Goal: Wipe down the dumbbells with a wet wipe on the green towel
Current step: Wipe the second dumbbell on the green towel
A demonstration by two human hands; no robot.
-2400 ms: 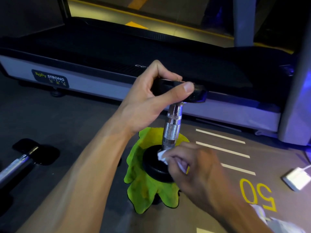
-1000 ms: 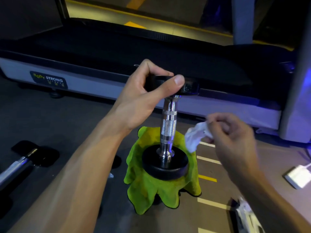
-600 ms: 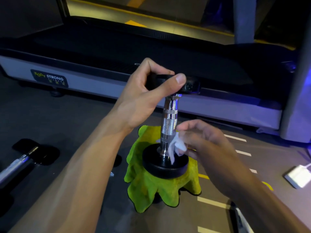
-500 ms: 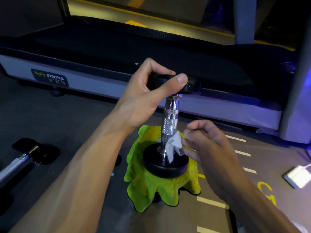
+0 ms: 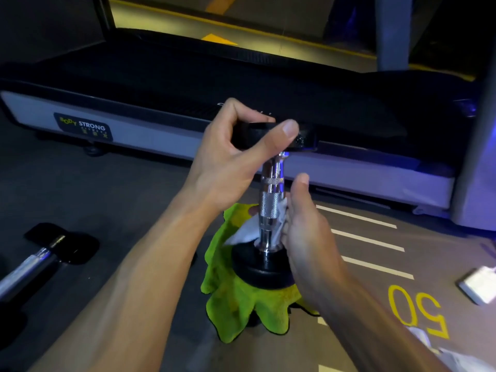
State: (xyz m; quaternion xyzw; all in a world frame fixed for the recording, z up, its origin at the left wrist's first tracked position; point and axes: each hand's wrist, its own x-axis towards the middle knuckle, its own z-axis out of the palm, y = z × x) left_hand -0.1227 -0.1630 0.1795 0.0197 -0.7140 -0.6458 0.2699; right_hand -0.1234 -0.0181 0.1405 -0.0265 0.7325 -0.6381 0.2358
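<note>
Head view. Two dumbbells are showing. One dumbbell is standing upright at centre on one green towel, its lower black disc resting on the cloth. A second dumbbell is lying on the floor at the near left, well apart; its bar is running out of the frame, so only one black end is showing.

Two hands are working. The left hand is gripping the upper black disc of the upright dumbbell, thumb across the near rim and fingers curled over the far rim. The right hand is wrapping one white wet wipe around the lower part of the bar, thumb pointing up beside the bar (the other fingers are passing behind the bar and are mostly hidden). Part of the wipe is hanging out to the left of the bar.

The bar is bright chromed metal with knurled bands and smooth rings. The towel is fuzzy, draping in lobed folds over something beneath that cannot be made out.

One treadmill is lying across the far side, with a pale side rail and a label reading "BODY STRONG". One white flat object is sitting at the right edge, cut off and overexposed. The yellow number 50 and white stripes are marking the floor.
</note>
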